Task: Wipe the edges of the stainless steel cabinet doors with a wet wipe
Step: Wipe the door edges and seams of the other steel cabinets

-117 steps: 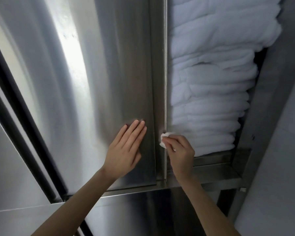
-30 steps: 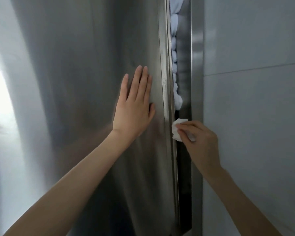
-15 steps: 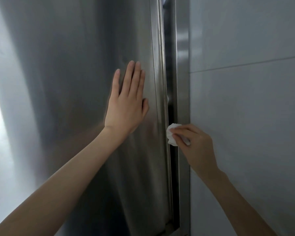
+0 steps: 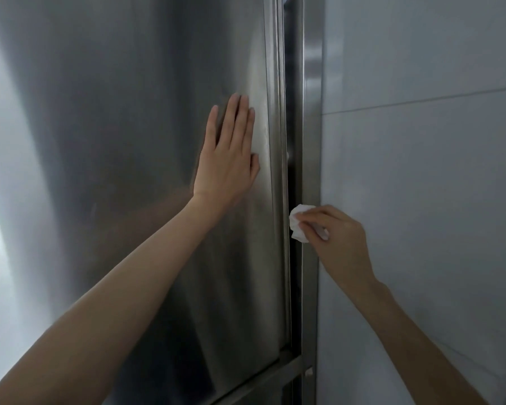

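Since the earlier frame the brushed stainless steel cabinet door [image 4: 158, 112] has swung nearly shut; my flat left hand [image 4: 227, 159] pressing it could trap the crumpled white wet wipe [image 4: 298, 225], pinched by my right hand [image 4: 339, 244] at its edge.

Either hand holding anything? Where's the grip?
The right hand pinches the wipe, grip on its right edge. The left hand holds nothing; it lies flat on the door.
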